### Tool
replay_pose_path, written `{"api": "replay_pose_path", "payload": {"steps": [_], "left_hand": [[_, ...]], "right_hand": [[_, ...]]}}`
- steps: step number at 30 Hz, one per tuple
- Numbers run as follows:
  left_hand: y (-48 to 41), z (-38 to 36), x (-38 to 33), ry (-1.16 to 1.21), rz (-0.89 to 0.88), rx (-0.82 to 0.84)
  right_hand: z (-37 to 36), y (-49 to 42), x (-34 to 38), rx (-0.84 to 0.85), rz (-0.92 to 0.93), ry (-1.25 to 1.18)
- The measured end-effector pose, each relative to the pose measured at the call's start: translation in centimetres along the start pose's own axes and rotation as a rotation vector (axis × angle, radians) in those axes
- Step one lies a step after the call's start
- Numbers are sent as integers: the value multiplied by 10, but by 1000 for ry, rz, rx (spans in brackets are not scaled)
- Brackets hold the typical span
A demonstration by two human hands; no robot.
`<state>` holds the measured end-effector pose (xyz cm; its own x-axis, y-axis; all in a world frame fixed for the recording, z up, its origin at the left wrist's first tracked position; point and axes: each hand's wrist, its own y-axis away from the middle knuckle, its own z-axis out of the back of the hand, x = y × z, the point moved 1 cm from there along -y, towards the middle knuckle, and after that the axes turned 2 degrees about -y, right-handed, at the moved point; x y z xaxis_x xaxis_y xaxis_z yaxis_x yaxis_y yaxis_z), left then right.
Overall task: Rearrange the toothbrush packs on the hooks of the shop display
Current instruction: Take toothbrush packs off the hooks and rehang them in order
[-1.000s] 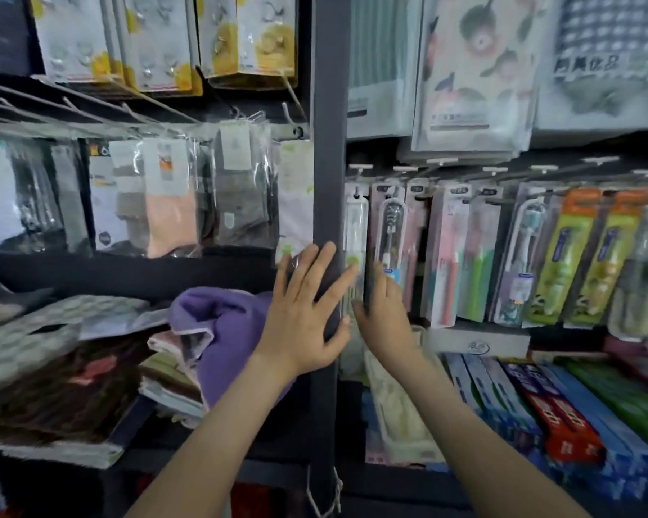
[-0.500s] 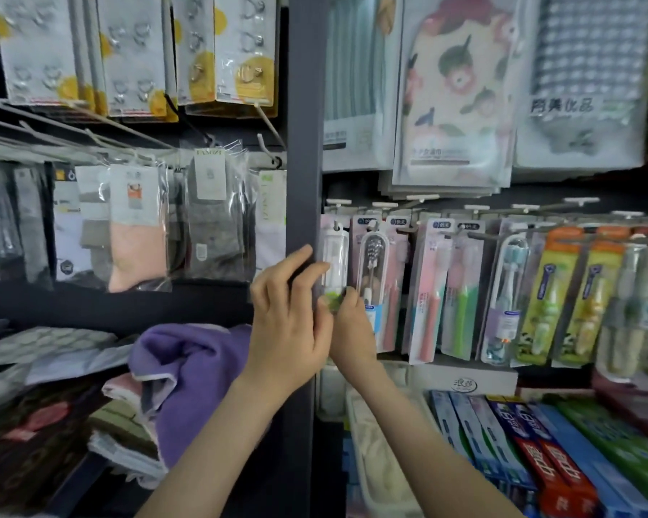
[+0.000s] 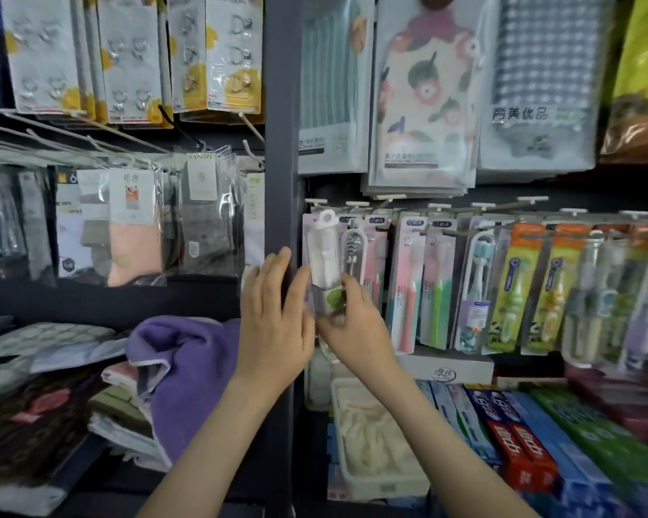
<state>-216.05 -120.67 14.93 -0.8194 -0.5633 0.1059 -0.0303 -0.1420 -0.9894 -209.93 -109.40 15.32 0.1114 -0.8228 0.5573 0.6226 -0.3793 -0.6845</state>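
Observation:
A row of toothbrush packs hangs on white-tipped hooks [image 3: 390,198] across the right bay. At its left end is a white pack with a green label [image 3: 324,256], tilted slightly. Both hands hold its lower part: my left hand [image 3: 275,323] grips its left edge with the thumb, my right hand [image 3: 352,323] pinches its bottom right. Behind it hangs a clear brush pack [image 3: 353,252], then pink packs [image 3: 408,278], a green one [image 3: 440,286], a blue one [image 3: 477,286] and yellow-green ones [image 3: 513,286]. Whether the white pack's hole sits on a hook I cannot tell.
A dark upright post [image 3: 281,143] divides the bays, right beside my left hand. Sock packs [image 3: 131,222] hang on the left. Folded towels, one purple [image 3: 188,368], lie below them. Toothpaste boxes [image 3: 520,443] and a white tray [image 3: 375,461] fill the shelf under the brushes. Cloth packs [image 3: 423,91] hang above.
The hands went from spread flat near the post to closing on the white pack at the row's left end. The pack now stands higher and more tilted, and the view has moved closer.

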Motion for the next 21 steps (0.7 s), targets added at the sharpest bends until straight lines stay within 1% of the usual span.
{"api": "replay_pose_path", "payload": {"steps": [4, 9, 12, 15, 19, 21], "left_hand": [[28, 3, -37, -36, -32, 98], [56, -10, -87, 123, -45, 360], [77, -26, -106, 170, -47, 578], [98, -43, -116, 127, -56, 774], [118, -56, -125, 146, -31, 970], [128, -63, -126, 153, -21, 988]], "right_hand": [[31, 23, -28, 27, -15, 83], [80, 58, -89, 188, -79, 210], [107, 78, -124, 291, -210, 319], [125, 94, -153, 353, -330, 414], [129, 112, -188, 391, -488, 570], [124, 118, -204, 365, -525, 606]]}}
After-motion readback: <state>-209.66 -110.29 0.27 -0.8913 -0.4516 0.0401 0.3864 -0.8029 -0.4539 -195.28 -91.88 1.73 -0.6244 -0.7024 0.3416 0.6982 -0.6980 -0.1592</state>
